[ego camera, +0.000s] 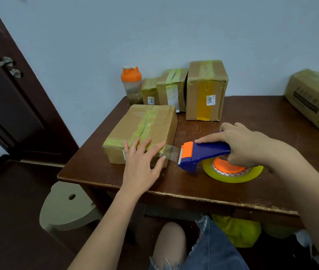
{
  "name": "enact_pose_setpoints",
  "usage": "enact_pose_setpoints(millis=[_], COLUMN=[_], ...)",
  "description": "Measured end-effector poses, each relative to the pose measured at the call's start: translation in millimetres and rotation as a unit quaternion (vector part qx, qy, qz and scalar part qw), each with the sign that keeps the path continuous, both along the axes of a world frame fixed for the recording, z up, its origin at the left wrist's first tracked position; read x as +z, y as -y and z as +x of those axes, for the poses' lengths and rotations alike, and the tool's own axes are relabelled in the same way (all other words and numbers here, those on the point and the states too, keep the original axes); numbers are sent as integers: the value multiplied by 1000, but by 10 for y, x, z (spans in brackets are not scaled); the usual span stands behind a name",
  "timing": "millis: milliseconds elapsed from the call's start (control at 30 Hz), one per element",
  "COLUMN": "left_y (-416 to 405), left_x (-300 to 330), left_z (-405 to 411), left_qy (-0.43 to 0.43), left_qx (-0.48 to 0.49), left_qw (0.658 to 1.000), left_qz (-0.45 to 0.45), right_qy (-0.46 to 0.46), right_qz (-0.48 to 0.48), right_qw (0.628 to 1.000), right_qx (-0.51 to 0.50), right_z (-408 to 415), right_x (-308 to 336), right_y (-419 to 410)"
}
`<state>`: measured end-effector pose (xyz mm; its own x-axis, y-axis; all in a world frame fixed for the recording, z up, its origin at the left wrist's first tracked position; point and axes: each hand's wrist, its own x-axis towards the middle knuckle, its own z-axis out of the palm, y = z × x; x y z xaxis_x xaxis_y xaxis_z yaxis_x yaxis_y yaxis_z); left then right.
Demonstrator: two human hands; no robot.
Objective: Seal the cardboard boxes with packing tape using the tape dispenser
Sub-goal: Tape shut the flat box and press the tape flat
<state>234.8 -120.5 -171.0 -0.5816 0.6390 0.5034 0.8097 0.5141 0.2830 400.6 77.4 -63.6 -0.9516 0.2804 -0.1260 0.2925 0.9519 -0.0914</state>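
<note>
Left hand lies flat, fingers straight, pressing glossy clear tape onto flat cardboard box at dark wooden table edge. Right hand grips blue-orange plastic tape dispenser, yellowish roll probably touching tabletop.

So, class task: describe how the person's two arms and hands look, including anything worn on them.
Both the left hand and the right hand are bare, with no gloves, rings or watch visible. Both forearms are bare too, with no sleeves in view.
</note>
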Motion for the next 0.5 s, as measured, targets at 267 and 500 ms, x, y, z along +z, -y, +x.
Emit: enact_pose_setpoints(millis=[267, 500], left_y=[2, 6], left_x=[-1, 24], left_z=[6, 26], left_qy=[5, 13], left_qx=[2, 3], left_qw=[1000, 1000], left_qz=[7, 2], right_qy=[31, 93], right_qz=[0, 33], right_qw=[1000, 995], right_qx=[-1, -20], right_z=[-30, -284], right_x=[116, 322], right_y=[101, 356])
